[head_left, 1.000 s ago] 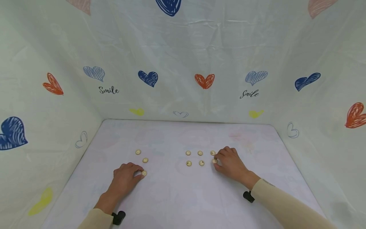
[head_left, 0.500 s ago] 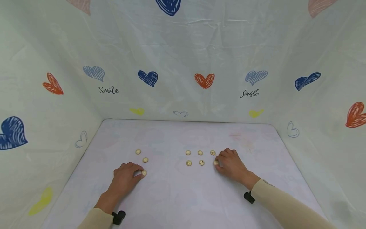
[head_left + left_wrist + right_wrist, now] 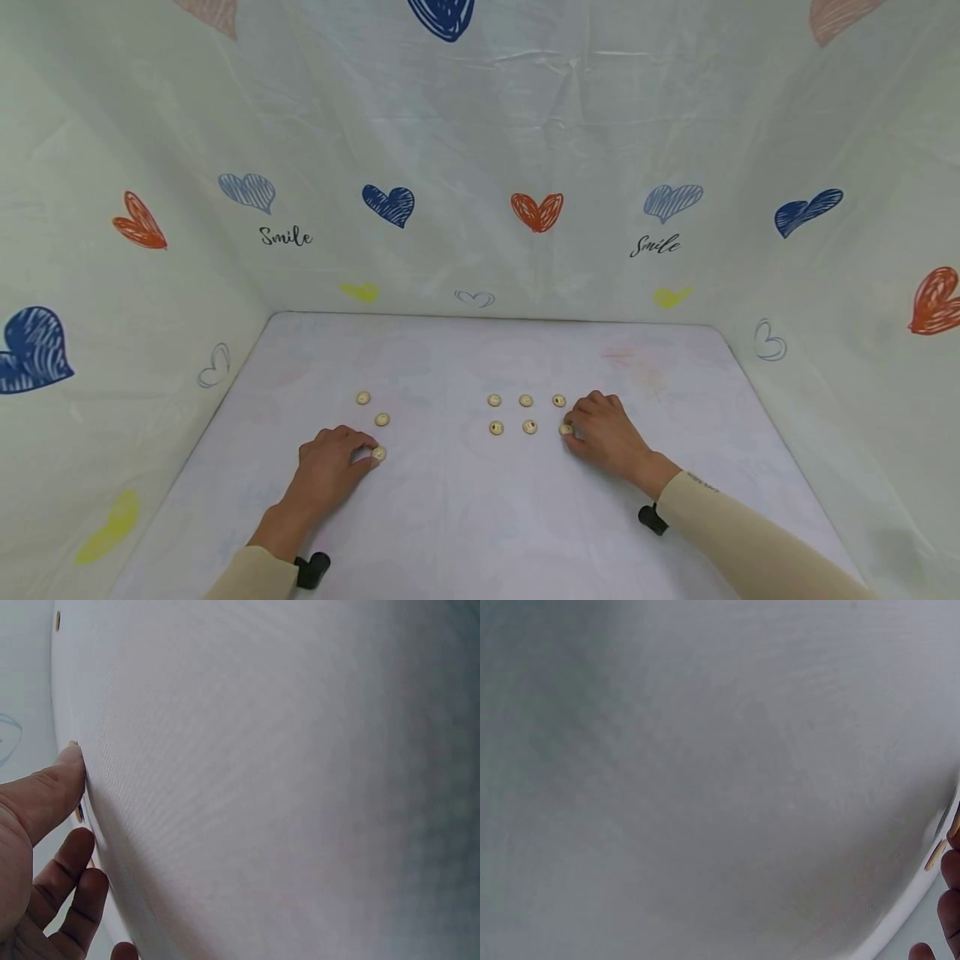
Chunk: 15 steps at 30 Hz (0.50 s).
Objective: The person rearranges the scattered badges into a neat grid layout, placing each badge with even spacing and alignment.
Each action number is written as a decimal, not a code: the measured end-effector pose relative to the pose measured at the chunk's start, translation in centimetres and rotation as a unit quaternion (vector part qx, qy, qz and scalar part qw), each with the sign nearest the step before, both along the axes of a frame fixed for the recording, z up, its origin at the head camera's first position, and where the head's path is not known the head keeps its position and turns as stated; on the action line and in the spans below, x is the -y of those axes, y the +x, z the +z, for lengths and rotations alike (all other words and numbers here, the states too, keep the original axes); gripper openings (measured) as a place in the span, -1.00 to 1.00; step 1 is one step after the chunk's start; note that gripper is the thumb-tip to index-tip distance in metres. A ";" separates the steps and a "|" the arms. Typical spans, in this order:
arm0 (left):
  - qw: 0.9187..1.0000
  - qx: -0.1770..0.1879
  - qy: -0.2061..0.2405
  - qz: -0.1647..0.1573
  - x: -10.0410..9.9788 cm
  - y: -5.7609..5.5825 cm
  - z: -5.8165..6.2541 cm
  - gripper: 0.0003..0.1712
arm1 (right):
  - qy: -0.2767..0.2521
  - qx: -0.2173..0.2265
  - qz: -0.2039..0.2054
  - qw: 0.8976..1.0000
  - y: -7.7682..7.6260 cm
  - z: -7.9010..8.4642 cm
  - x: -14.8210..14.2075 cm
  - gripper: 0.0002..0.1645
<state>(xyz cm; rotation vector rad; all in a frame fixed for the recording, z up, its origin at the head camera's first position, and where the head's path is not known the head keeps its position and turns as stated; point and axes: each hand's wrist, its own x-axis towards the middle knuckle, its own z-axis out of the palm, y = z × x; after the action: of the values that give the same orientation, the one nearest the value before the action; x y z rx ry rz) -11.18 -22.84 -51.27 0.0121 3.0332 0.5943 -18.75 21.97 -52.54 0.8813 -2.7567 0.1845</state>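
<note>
Between thumb and forefinger, my left hand [image 3: 330,463] pinches a small round wooden disc [image 3: 380,454] at the tabletop. Two similar pale discs lie just beyond it, a nearer one [image 3: 382,419] and a farther one [image 3: 363,398]. On the other side, my right hand [image 3: 606,433] pinches another wooden disc [image 3: 566,429] at the right end of the front row of discs. The back-row end disc [image 3: 558,401] sits right behind it. Dark marks show on some discs, too small to read. The left wrist view shows the left thumb [image 3: 56,784]; its disc is mostly hidden there.
Several more discs form two short rows left of the right hand, including a front-left one [image 3: 497,427] and a back-left one [image 3: 494,400]. The white tabletop [image 3: 450,517] meets a heart-printed curtain [image 3: 480,258] at the back and sides.
My right hand has shifted its disc slightly right and toward me, a little away from the back-row disc. My left hand stays in place with its disc.
</note>
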 end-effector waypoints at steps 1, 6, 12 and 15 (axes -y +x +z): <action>1.000 0.001 0.000 0.001 0.0 0.0 0.0 -0.75 | 0.000 0.001 0.000 1.000 0.0 0.0 0.0 -0.79; 1.000 0.003 0.000 0.003 0.0 0.0 0.0 -0.75 | -0.003 0.010 -0.003 1.000 0.0 0.0 0.1 -0.78; 1.000 -0.001 -0.002 0.000 -0.1 0.1 0.1 -0.75 | -0.004 0.015 -0.004 1.000 0.1 -0.1 0.2 -0.78; 1.000 -0.002 -0.003 0.001 -0.1 0.0 0.1 -0.75 | -0.004 0.015 -0.004 1.000 0.2 -0.1 0.2 -0.79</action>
<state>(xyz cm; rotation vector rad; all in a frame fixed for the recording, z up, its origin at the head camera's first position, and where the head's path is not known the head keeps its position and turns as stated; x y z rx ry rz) -11.17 -22.72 -51.18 0.0109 3.0384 0.5846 -18.59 21.78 -52.65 0.8716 -2.7853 0.2105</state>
